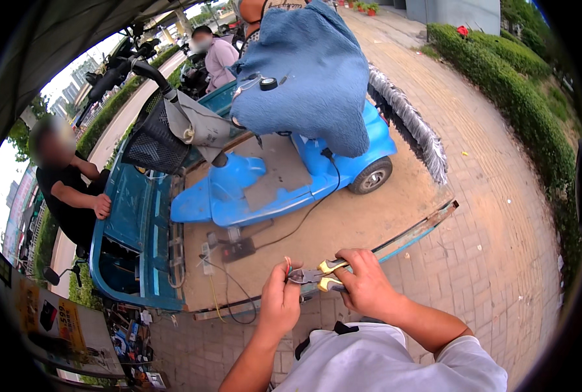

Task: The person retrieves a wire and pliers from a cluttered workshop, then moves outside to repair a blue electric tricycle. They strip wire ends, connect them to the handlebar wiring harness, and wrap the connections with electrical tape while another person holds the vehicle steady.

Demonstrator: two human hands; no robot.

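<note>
While the right hand (pixel 368 286) curls around the yellow-and-dark handles of a pair of pliers (pixel 312 276), keeping them slightly spread, the left hand (pixel 280 300) pinches thin red and green wires (pixel 288 263) between thumb and fingertips. The head of the pliers points left and meets the left fingertips at the wires; whether its jaws close on them cannot be told. Both hands are above the near edge of a teal cargo bed (pixel 405 243), in front of the person's white shirt (pixel 395 362).

Just beyond, on the bed's brown floor, lie a black charger box (pixel 240 249) and a pale power strip (pixel 206 256). A black cable (pixel 330 186) runs from the box up to the side of a blue mobility scooter (pixel 265 202), over whose seat a blue towel (pixel 310 59) is draped. A black mesh basket (pixel 155 140) hangs at the scooter's front. At the left, a person in black (pixel 65 196) rests a hand on the teal rim; farther back is another in lilac (pixel 220 60).
</note>
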